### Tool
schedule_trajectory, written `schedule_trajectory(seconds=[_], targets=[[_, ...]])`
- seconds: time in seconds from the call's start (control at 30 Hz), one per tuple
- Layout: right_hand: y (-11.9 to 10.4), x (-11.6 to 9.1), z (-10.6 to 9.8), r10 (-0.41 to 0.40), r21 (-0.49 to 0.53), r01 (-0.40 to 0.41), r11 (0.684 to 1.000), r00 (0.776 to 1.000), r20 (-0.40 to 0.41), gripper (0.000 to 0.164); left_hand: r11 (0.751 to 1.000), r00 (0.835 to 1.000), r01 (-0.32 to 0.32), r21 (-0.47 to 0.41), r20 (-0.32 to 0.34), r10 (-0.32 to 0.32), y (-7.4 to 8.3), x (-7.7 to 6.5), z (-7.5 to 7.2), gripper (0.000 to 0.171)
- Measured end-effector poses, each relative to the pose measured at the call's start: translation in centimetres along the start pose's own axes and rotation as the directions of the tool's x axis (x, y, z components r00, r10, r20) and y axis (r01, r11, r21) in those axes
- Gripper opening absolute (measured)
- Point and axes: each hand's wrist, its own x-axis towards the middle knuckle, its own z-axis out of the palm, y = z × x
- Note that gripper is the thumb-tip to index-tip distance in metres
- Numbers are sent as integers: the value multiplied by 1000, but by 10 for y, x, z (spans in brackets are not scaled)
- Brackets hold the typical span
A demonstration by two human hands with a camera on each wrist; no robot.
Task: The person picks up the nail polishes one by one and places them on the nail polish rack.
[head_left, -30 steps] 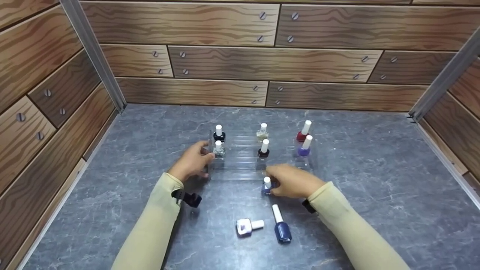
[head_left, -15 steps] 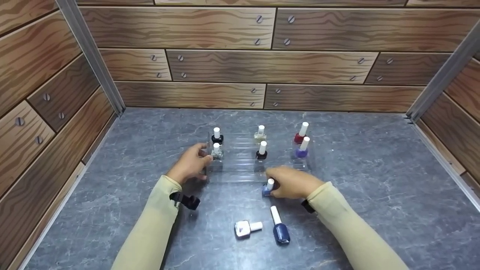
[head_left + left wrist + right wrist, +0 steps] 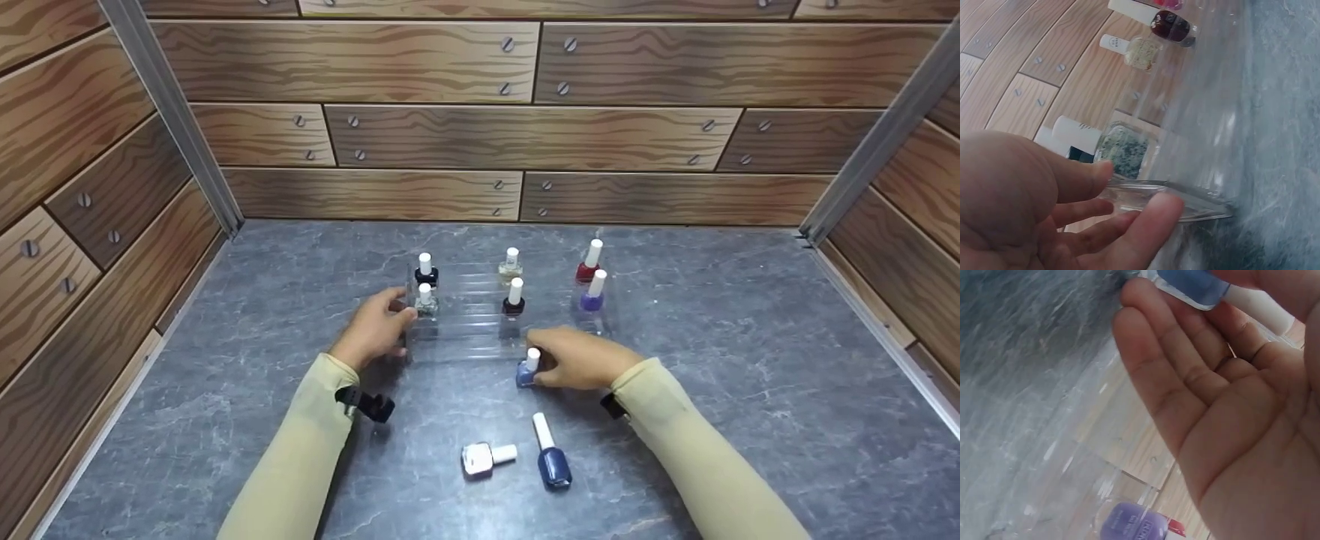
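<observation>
A clear stepped rack (image 3: 469, 346) holds several upright, white-capped nail polish bottles. My left hand (image 3: 375, 327) is at the rack's left end, its thumb and fingers pinching the clear side panel (image 3: 1202, 209) in the left wrist view. Beside that thumb stands a glittery green-grey bottle (image 3: 1124, 151). At the rack's front edge, my right hand (image 3: 581, 358) holds a light blue nail polish bottle (image 3: 526, 371) between thumb and fingers. The right wrist view shows only part of this blue bottle (image 3: 1196, 286), its cap tilted toward the palm.
On the rack are black (image 3: 426, 276), dark maroon (image 3: 514, 305), pale glitter (image 3: 511, 268), red (image 3: 588, 271) and purple (image 3: 592, 301) bottles. Nearer me, a silvery-white bottle (image 3: 478, 459) and a dark blue bottle (image 3: 554, 466) lie on the grey marbled table (image 3: 750, 390). Wood-patterned walls (image 3: 420, 135) surround it.
The light blue bottle has tipped slightly in my right hand, and more of it shows now. My left hand stays at the rack's end. The whole head view has shifted a little.
</observation>
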Motion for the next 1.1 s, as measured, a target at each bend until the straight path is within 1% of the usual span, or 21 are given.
schedule_trajectory(seconds=[0.17, 0.3, 0.4, 0.53, 0.63, 0.87, 1.0, 1.1], targets=[[5, 1, -2, -7, 38, 7, 999, 1000, 3, 22, 999, 999, -18, 40, -38, 19, 0, 1, 0, 54], [11, -2, -10, -10, 116, 12, 993, 1000, -20, 19, 998, 999, -10, 58, -43, 12, 0, 0, 0, 54], [16, -7, -17, -9, 155, 21, 988, 997, -77, 17, 998, 999, -8, 61, -38, 10, 0, 0, -1, 53], [24, -15, -28, -3, 158, 30, 987, 986, -166, 14, 998, 999, -9, 62, -35, 12, 0, 1, 0, 52], [30, -23, -36, 29, 159, 3, 987, 980, -196, 15, 998, 999, -5, 64, -33, 7, 1, 0, 0, 51], [43, -43, -57, 139, 176, -107, 979, 973, -184, 18, 998, 1000, 8, 61, -26, -7, 3, -2, 1, 52], [48, -50, -62, 190, 150, -162, 975, 961, -201, 19, 998, 1000, 6, 60, -24, -5, 3, -1, 1, 52], [51, -52, -63, 234, 133, -212, 968, 954, -188, 16, 998, 1000, 7, 60, -27, -5, 3, -1, 1, 52]])
